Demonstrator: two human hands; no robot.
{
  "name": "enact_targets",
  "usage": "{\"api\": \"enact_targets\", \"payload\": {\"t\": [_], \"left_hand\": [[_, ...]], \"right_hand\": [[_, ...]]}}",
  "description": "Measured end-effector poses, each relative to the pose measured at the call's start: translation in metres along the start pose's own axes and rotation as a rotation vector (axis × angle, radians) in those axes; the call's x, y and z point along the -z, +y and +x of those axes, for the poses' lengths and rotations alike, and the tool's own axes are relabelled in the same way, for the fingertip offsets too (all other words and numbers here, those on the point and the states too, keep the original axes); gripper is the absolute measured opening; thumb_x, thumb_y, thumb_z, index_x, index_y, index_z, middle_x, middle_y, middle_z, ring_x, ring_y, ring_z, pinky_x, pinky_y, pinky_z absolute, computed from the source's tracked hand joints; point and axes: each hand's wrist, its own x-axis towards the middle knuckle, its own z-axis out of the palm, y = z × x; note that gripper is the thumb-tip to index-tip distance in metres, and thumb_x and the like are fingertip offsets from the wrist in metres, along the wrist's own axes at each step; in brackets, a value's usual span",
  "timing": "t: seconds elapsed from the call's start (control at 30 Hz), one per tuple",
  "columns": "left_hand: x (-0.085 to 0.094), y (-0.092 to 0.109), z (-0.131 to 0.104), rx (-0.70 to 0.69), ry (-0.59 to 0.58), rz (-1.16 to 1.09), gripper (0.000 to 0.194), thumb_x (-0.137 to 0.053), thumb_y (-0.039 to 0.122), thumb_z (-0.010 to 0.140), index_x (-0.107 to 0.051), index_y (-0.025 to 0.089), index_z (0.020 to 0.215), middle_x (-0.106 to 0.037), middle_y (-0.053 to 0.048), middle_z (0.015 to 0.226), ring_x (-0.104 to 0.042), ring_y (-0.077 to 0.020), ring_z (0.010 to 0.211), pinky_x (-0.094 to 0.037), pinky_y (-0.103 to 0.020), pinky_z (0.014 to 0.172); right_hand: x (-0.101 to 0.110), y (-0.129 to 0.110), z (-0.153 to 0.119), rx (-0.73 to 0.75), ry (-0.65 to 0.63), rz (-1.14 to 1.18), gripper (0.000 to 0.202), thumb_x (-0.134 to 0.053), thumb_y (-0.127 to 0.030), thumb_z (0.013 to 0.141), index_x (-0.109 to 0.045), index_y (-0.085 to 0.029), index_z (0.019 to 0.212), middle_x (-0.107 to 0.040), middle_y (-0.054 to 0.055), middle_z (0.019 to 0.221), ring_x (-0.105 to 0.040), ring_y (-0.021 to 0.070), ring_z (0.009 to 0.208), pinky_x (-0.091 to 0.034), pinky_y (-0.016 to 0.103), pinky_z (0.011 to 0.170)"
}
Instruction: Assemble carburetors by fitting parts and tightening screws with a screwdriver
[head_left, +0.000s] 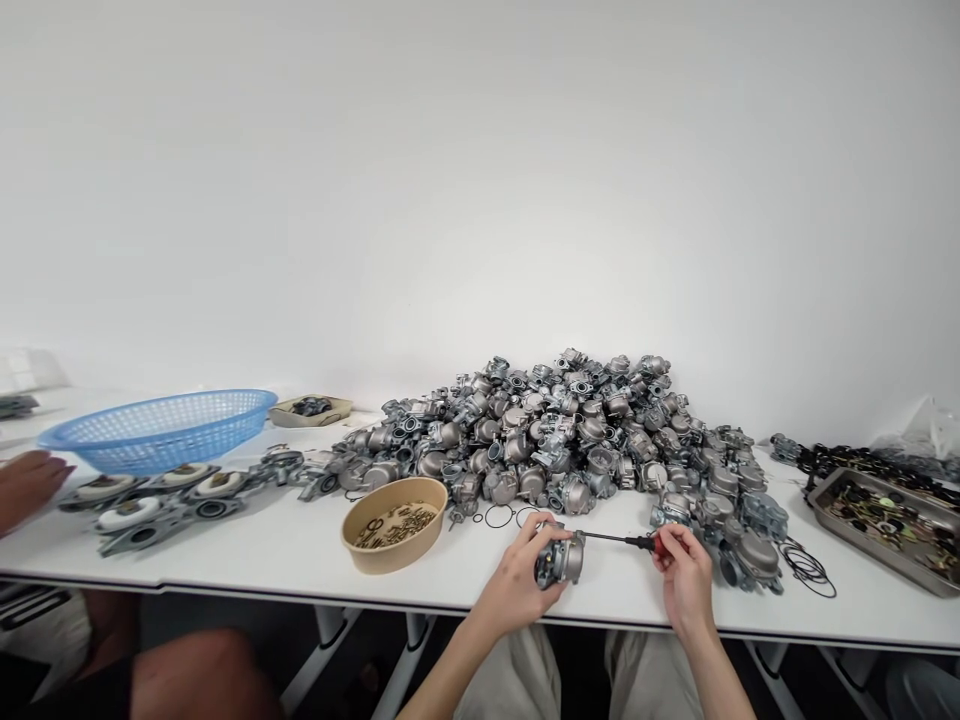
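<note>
My left hand (521,580) is wrapped round a grey metal carburetor (562,561), held on its side at the table's front edge. In my right hand (686,580) is the red and black handle of a screwdriver (616,539), pinched between the fingers. Its thin dark shaft points left, and the tip meets the upper right side of the carburetor. Behind both hands rises a large pile of similar carburetors (517,440). Left of my left hand stands a round tan bowl (394,563) holding small brass-coloured parts.
A blue basket (161,430) stands at the left, with several parts bearing white rings (127,514) before it. Another person's hand (30,488) is at the far left. Black rings (808,570) and a metal tray (874,545) of small parts lie at the right.
</note>
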Motion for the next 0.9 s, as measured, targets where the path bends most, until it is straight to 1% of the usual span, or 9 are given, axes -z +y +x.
{"api": "enact_targets", "payload": {"t": [0.13, 0.23, 0.47, 0.67, 0.9], "left_hand": [[-0.0003, -0.0005, -0.0004, 0.002, 0.012, 0.009, 0.053, -0.071, 0.008, 0.073, -0.062, 0.026, 0.122, -0.053, -0.012, 0.138, -0.063, -0.0312, 0.124, -0.055, -0.041, 0.102], [-0.0006, -0.0012, -0.0009, -0.001, 0.015, 0.015, 0.055, -0.07, 0.006, 0.073, -0.062, 0.026, 0.123, -0.052, -0.012, 0.138, -0.063, -0.0308, 0.124, -0.055, -0.041, 0.102], [-0.001, -0.003, -0.0006, -0.014, 0.014, 0.01, 0.056, -0.071, 0.006, 0.072, -0.061, 0.026, 0.124, -0.051, -0.012, 0.139, -0.064, -0.0302, 0.123, -0.054, -0.042, 0.104], [-0.0017, -0.003, -0.0007, -0.019, 0.02, 0.022, 0.056, -0.072, 0.006, 0.072, -0.062, 0.026, 0.124, -0.052, -0.012, 0.139, -0.063, -0.0306, 0.124, -0.054, -0.042, 0.105], [-0.0006, -0.0018, -0.0012, -0.025, 0.019, 0.035, 0.056, -0.072, 0.006, 0.072, -0.062, 0.026, 0.123, -0.053, -0.012, 0.138, -0.064, -0.0306, 0.123, -0.054, -0.042, 0.103]], "right_hand": [[0.0001, 0.0001, -0.0005, 0.008, 0.018, 0.009, 0.036, -0.094, -0.045, 0.055, -0.07, -0.021, 0.067, -0.059, -0.002, 0.057, -0.051, 0.0144, 0.053, -0.038, 0.025, 0.047], [-0.0008, -0.001, -0.0018, 0.003, 0.023, 0.013, 0.035, -0.094, -0.043, 0.054, -0.069, -0.021, 0.066, -0.059, -0.003, 0.056, -0.051, 0.0139, 0.053, -0.037, 0.025, 0.047], [-0.0023, -0.0016, -0.0029, -0.003, -0.005, 0.004, 0.033, -0.093, -0.042, 0.055, -0.07, -0.021, 0.064, -0.06, -0.002, 0.057, -0.051, 0.0136, 0.053, -0.037, 0.025, 0.047], [-0.0028, -0.0018, -0.0024, -0.01, -0.007, 0.006, 0.034, -0.093, -0.043, 0.054, -0.07, -0.021, 0.065, -0.061, -0.002, 0.057, -0.052, 0.0147, 0.054, -0.038, 0.025, 0.048], [-0.0044, -0.0036, -0.0039, -0.017, -0.022, -0.001, 0.032, -0.093, -0.042, 0.054, -0.07, -0.021, 0.065, -0.06, -0.002, 0.057, -0.05, 0.0145, 0.053, -0.037, 0.026, 0.049]]}}
